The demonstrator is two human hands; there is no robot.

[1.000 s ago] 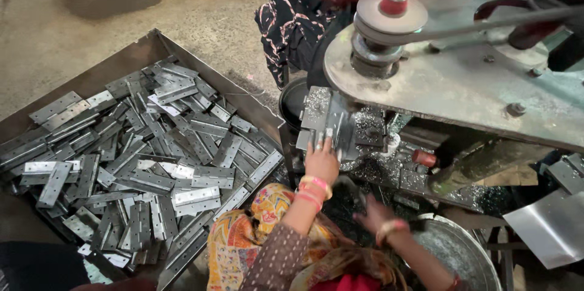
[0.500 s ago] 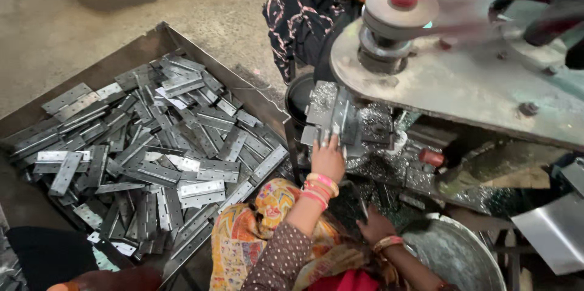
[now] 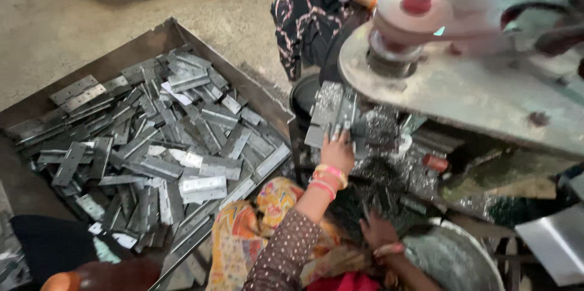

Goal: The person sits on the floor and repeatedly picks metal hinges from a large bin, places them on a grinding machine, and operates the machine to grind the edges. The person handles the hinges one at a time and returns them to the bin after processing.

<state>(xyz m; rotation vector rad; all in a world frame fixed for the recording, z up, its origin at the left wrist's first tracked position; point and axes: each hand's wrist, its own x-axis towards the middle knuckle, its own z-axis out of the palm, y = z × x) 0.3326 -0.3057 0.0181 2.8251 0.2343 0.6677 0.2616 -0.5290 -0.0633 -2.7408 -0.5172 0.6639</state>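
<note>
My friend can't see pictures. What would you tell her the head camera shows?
A left hand presses a stack of grey metal plates under a big machine, while the right hand reaches low beside a round metal tub. A tray heaped with metal hinge plates sits alongside.

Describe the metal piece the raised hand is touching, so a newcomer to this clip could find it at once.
Start at the big grey machine table on the right, below its spinning wheel. At the table's lower left edge, the left hand presses a stack of perforated hinge plates. Unlike the loose hinges in the tray, it stands upright at the machine.
</note>
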